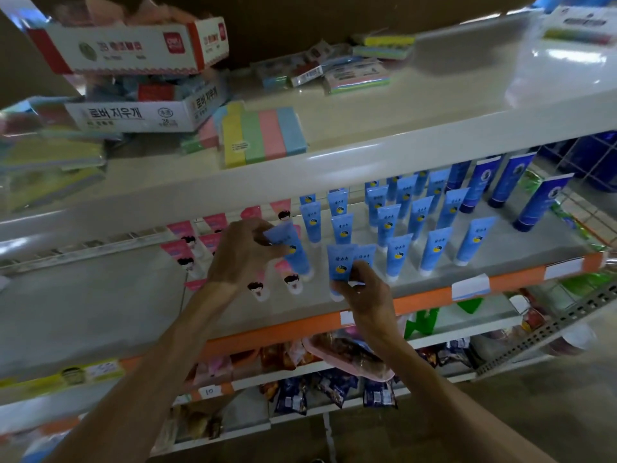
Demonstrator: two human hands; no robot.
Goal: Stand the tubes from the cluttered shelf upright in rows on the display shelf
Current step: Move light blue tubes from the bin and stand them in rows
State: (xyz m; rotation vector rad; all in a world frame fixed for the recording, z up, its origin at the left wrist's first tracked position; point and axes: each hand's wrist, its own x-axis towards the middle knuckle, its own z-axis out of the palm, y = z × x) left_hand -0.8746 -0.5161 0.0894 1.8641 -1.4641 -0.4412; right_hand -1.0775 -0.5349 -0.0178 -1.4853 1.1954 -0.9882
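Note:
On the grey display shelf (pixel 100 312), light blue tubes (pixel 434 252) stand cap-down in rows at centre right. Pink tubes (pixel 182 250) stand to their left. My left hand (pixel 243 252) grips a light blue tube (pixel 293 248) by its upper end; the tube tilts, its cap near the shelf. My right hand (pixel 364 289) holds another light blue tube (pixel 340 265) low down near its white cap, at the front of the rows. A further blue tube sits right behind that one.
Dark blue tall tubes (pixel 510 182) stand at the far right. The shelf above (pixel 367 152) carries sticky-note pads (pixel 263 135) and eraser boxes (pixel 133 111). An orange price strip (pixel 417 297) edges the display shelf. Snack packets (pixel 334 392) fill the shelves below.

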